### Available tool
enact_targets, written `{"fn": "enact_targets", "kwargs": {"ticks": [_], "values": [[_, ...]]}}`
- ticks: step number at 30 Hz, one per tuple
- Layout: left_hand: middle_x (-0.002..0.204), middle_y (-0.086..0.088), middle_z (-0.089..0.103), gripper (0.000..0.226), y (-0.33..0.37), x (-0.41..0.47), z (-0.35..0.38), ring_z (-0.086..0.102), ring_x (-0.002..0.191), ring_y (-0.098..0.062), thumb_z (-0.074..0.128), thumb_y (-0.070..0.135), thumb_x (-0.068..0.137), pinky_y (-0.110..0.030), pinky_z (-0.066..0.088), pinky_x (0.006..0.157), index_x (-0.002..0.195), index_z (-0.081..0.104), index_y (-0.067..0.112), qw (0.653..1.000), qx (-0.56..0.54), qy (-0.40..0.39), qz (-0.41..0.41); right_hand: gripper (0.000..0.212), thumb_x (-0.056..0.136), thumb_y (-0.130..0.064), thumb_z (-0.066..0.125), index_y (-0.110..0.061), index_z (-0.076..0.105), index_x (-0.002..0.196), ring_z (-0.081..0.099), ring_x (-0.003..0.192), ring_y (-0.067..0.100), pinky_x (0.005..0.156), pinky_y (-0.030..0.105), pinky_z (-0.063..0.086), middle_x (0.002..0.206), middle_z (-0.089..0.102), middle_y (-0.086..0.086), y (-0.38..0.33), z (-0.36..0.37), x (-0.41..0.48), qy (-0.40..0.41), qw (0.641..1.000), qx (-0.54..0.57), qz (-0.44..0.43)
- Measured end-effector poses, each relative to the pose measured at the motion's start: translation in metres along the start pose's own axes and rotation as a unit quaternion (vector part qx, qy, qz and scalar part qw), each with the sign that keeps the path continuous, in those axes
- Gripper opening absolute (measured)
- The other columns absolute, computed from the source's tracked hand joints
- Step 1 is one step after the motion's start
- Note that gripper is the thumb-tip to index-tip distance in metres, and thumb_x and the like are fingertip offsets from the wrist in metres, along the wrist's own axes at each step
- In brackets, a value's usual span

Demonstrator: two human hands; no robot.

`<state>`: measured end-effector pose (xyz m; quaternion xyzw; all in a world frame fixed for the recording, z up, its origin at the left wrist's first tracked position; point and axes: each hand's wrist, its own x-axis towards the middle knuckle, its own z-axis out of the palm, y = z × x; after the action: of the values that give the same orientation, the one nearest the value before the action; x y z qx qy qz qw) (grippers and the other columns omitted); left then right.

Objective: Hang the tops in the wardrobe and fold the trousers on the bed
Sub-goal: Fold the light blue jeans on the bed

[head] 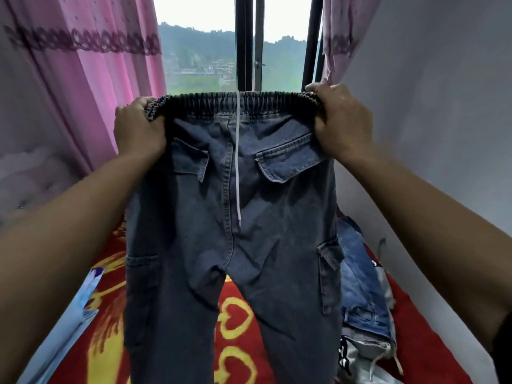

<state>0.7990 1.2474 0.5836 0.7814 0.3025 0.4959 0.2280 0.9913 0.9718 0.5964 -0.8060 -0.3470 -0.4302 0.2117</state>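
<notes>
Observation, head view. Dark blue-grey denim trousers [235, 217] held up in the air above the bed [235, 342], spread flat, legs hanging down toward the red cover with yellow heart pattern. Whether the leg ends touch the cover: cannot tell, they run out of the picture.

Left hand [138, 128]: fingers curled over the left end of the elastic waistband, gripping it. Right hand [340, 120]: fingers curled over the right end, same grip. Waistband stretched level between the two.

White drawstring [237, 162] hangs down the middle seam. Flap pockets visible on seat and both thighs.

Along the bed's right edge, by the wall [429, 106]: a pile of lighter blue jeans [363, 286], with a grey garment [360, 356] nearer the camera. Light blue fabric [69, 328] at the bed's left edge.

Behind: window [210, 51], pink curtain [83, 79] to its left.
</notes>
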Motion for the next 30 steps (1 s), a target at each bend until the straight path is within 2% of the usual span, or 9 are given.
{"fn": "enact_targets", "kwargs": {"ticks": [5,8,12,15,18,21,23,25,30], "values": [[0.119,-0.012,0.067,0.034,-0.023,0.024,0.065,0.059,0.104,-0.022,0.055,0.019,0.095,-0.012,0.033,0.071,0.126,0.063,0.011,0.996,-0.032,-0.042,-0.073,0.045,0.096,-0.014,0.045,-0.025,0.052,0.138,0.059,0.103,0.043,0.082,0.047,0.049,0.124,0.055,0.020,0.020,0.075,0.021,-0.097,0.994,0.031,0.036],[0.109,-0.003,0.065,0.034,-0.032,0.047,0.101,0.054,0.092,-0.013,0.055,0.017,0.094,-0.003,0.033,0.058,0.127,0.063,0.012,0.987,-0.079,-0.050,-0.129,0.052,0.093,-0.002,0.040,-0.019,0.054,0.140,0.055,0.114,0.041,0.096,0.044,0.045,0.130,0.052,0.023,0.032,0.110,0.039,-0.137,0.986,0.083,0.047],[0.107,-0.010,0.067,0.035,-0.022,0.086,0.129,0.057,0.086,-0.015,0.050,0.012,0.094,-0.026,0.054,0.078,0.125,0.063,0.007,0.970,-0.175,-0.035,-0.162,0.054,0.092,0.005,0.038,-0.014,0.054,0.139,0.051,0.123,0.038,0.105,0.036,0.036,0.136,0.048,0.022,0.048,0.125,0.071,-0.111,0.985,0.122,0.052],[0.101,-0.004,0.063,0.038,0.006,0.116,0.129,0.059,0.073,-0.005,0.047,0.009,0.094,-0.017,0.053,0.066,0.130,0.059,0.005,0.971,-0.210,-0.012,-0.118,0.059,0.086,0.008,0.036,-0.013,0.053,0.138,0.049,0.126,0.031,0.103,0.031,0.036,0.139,0.047,0.018,0.054,0.116,0.096,-0.050,0.984,0.163,0.062],[0.109,-0.010,0.069,0.038,0.024,0.136,0.113,0.061,0.079,-0.012,0.045,0.008,0.090,-0.029,0.057,0.074,0.123,0.063,0.012,0.964,-0.243,-0.017,-0.104,0.063,0.080,0.009,0.036,-0.013,0.053,0.136,0.048,0.125,0.027,0.099,0.021,0.033,0.139,0.047,0.015,0.050,0.098,0.111,-0.003,0.980,0.183,0.074],[0.099,-0.008,0.067,0.029,0.026,0.128,0.089,0.060,0.079,-0.015,0.045,0.008,0.085,-0.033,0.056,0.075,0.106,0.065,0.014,0.966,-0.243,-0.029,-0.086,0.062,0.078,0.006,0.036,-0.013,0.055,0.134,0.047,0.125,0.025,0.099,0.015,0.030,0.137,0.047,0.014,0.042,0.078,0.105,0.009,0.980,0.184,0.076],[0.095,0.001,0.068,0.032,0.016,0.106,0.076,0.063,0.078,-0.006,0.047,0.007,0.084,-0.025,0.056,0.075,0.105,0.066,0.020,0.966,-0.247,-0.032,-0.073,0.059,0.079,0.004,0.038,-0.013,0.056,0.132,0.048,0.123,0.026,0.098,0.016,0.030,0.135,0.048,0.015,0.033,0.069,0.083,0.001,0.982,0.177,0.072],[0.101,0.003,0.070,0.034,-0.007,0.073,0.068,0.064,0.086,-0.004,0.052,0.009,0.086,-0.018,0.054,0.077,0.114,0.067,0.019,0.967,-0.237,-0.048,-0.082,0.056,0.080,0.001,0.040,-0.013,0.056,0.131,0.049,0.121,0.031,0.099,0.024,0.035,0.134,0.049,0.017,0.025,0.066,0.047,-0.020,0.984,0.163,0.069],[0.105,-0.009,0.071,0.025,-0.098,-0.053,0.063,0.067,0.100,-0.028,0.061,0.006,0.088,-0.038,0.055,0.090,0.111,0.069,0.011,0.968,-0.164,-0.148,-0.117,0.046,0.085,-0.002,0.049,-0.014,0.061,0.128,0.054,0.113,0.037,0.099,0.034,0.040,0.126,0.054,0.019,-0.003,0.078,-0.098,-0.134,0.972,0.151,0.125]]}}
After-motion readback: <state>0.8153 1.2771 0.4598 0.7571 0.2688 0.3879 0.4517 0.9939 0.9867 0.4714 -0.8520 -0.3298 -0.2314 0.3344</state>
